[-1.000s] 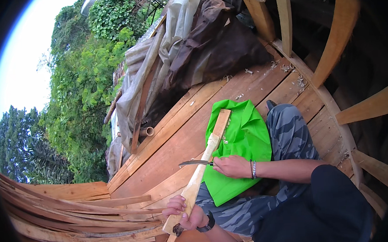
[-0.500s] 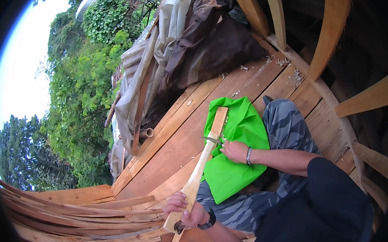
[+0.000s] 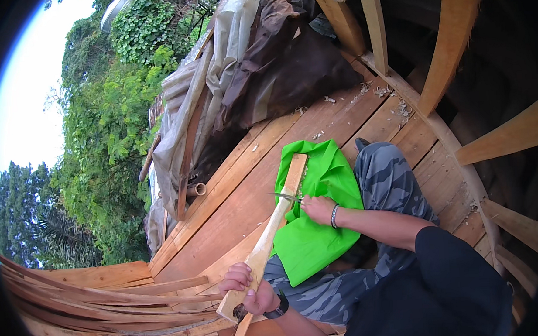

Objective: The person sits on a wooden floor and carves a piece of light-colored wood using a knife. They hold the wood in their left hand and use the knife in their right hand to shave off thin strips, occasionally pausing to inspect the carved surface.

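A long pale piece of wood, narrow in the middle and broader at both ends, slants across my lap. My left hand is wrapped round its wide near end, beside a dark hollow in the wood. A knife is in my right hand, its thin blade lying across the wood just below the squared far end. The handle is hidden in my closed fingers. Under the far half of the wood a bright green cloth covers part of my lap, with small shavings on it.
I sit on a plank floor scattered with curled shavings. Long thin wooden strips lie stacked at the lower left. Curved timbers rise along the right. Grey and brown tarps are heaped at the back, beside a pipe end.
The whole view has shifted slightly, so most things sit a little further left. Both hands keep their hold, and the blade stays at nearly the same place on the wood.
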Motion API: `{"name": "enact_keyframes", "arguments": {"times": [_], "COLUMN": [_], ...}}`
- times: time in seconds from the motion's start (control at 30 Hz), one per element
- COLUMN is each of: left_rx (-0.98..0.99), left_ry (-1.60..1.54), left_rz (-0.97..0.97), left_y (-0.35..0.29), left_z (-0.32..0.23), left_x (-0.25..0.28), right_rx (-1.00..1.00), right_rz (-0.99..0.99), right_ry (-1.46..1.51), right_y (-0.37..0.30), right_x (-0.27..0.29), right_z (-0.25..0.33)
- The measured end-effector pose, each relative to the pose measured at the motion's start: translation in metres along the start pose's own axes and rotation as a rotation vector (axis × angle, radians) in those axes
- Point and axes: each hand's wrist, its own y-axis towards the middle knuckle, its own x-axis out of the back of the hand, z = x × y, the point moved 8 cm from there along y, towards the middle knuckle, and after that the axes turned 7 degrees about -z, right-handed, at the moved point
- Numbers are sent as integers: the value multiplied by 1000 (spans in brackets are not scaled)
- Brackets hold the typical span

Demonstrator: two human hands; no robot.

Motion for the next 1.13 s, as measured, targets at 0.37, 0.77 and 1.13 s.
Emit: {"name": "enact_keyframes", "arguments": {"times": [0.37, 0.77, 1.13], "left_rx": [23, 19, 17], "left_ry": [30, 31, 41], "left_rz": [128, 76, 93], "left_y": [1, 2, 0], "left_z": [-1, 1, -2], "left_x": [-8, 9, 2], "right_rx": [-62, -67, -290], "right_rz": [-62, 69, 139], "right_ry": [106, 98, 9], "right_y": [3, -3, 9], "right_x": [15, 25, -27], "right_z": [23, 51, -25]}}
